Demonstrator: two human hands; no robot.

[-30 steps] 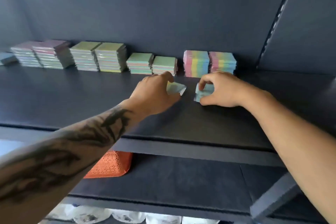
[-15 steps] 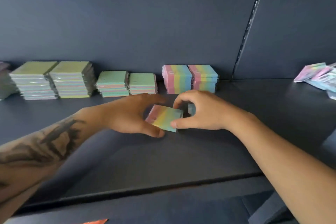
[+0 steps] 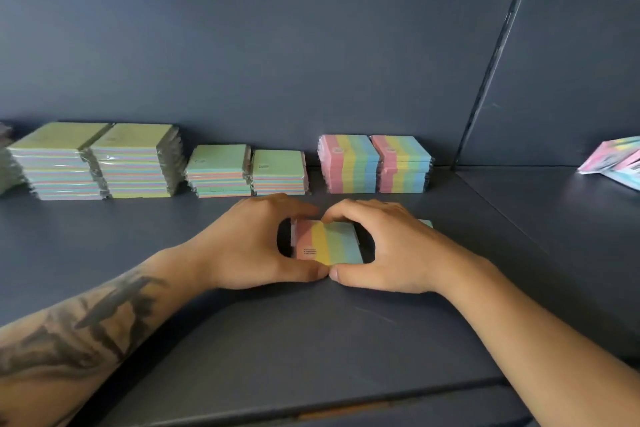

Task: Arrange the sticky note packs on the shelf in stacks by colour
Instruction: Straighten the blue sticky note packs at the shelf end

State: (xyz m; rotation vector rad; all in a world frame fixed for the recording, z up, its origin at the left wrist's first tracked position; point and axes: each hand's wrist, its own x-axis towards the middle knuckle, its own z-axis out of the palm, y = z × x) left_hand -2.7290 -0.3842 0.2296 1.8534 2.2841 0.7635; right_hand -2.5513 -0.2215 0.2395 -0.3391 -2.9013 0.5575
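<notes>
Head view shows the left hand (image 3: pixel 249 246) curled round the left side of a rainbow-striped sticky note pack (image 3: pixel 327 242), fingers arched over its far edge and thumb pressed to its near edge. The right hand (image 3: pixel 384 246) mirrors it on the right side, fingers bent over the top, thumb tip touching the left thumb at the pack's front. The pack lies on the dark blue shelf (image 3: pixel 311 329), in front of the rows at the back.

Whether more packs sit beneath the held one cannot be told; a pale corner pokes out behind the right hand. A stack at the far left is cut off by the frame.

Along the back panel stand 2 tall green-topped stacks (image 3: pixel 97 159), 2 shorter mint stacks (image 3: pixel 247 170) and 2 rainbow stacks (image 3: pixel 375 163). Right of the upright divider (image 3: pixel 491 73), loose pink and blue packs (image 3: pixel 616 159) lie tilted, partly cropped.
</notes>
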